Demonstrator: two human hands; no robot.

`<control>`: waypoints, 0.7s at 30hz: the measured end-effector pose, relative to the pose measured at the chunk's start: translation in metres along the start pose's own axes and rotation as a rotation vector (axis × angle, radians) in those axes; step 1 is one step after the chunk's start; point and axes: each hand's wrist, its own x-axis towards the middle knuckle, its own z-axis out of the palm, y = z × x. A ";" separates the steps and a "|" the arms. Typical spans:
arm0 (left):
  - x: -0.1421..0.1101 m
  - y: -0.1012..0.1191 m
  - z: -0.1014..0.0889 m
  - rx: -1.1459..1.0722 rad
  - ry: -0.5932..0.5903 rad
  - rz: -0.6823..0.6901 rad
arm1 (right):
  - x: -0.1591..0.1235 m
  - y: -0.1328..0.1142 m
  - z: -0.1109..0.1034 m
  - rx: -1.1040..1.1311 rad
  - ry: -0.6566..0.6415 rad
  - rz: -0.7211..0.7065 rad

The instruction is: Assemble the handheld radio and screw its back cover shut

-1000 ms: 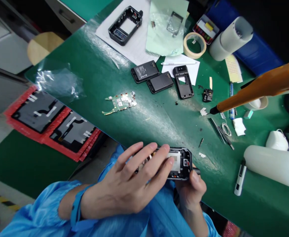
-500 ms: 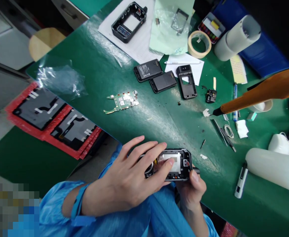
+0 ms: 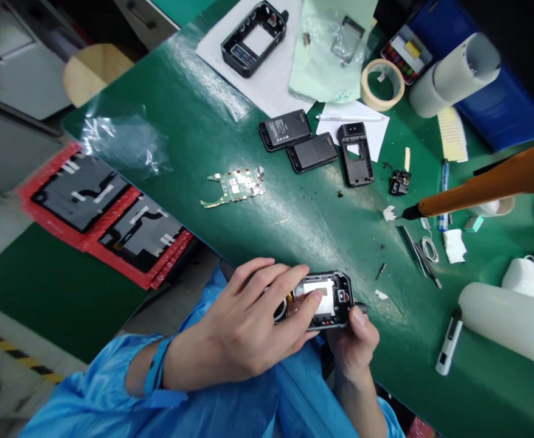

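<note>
An opened black handset housing with a pale rectangle inside is held at the near edge of the green table. My right hand grips its right end from below, thumb on the edge. My left hand lies over its left part, fingers curled, thumb and forefinger pressing on the inside. A green circuit board lies on the table beyond my hands, apart from them.
Two black battery packs and a small black frame lie mid-table. An orange electric screwdriver hangs at right. White rolls, tape ring, tweezers, another housing on paper, red trays at left.
My left fingers have curled in and slid left along the housing, uncovering more of its inside. The view has shifted slightly, so table items sit further right.
</note>
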 end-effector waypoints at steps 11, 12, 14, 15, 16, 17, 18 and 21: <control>-0.008 -0.025 0.052 0.073 0.090 -0.030 | 0.005 0.003 -0.016 -0.749 0.253 -0.656; -0.008 -0.027 0.055 0.072 0.084 -0.028 | 0.004 0.004 -0.018 -0.851 0.211 -0.698; -0.008 -0.028 0.059 0.065 0.067 -0.027 | 0.002 0.005 -0.019 -0.992 0.132 -0.723; -0.008 -0.028 0.060 0.062 0.060 -0.030 | 0.002 0.006 -0.019 -1.043 0.111 -0.719; -0.008 -0.028 0.061 0.060 0.056 -0.036 | 0.001 0.007 -0.019 -1.087 0.100 -0.713; -0.009 -0.028 0.061 0.059 0.053 -0.044 | 0.001 0.007 -0.020 -1.129 0.091 -0.705; -0.009 -0.027 0.062 0.058 0.052 -0.052 | 0.001 0.008 -0.020 -1.166 0.083 -0.696; -0.009 -0.027 0.063 0.060 0.058 -0.064 | 0.001 0.007 -0.021 -1.247 0.048 -0.684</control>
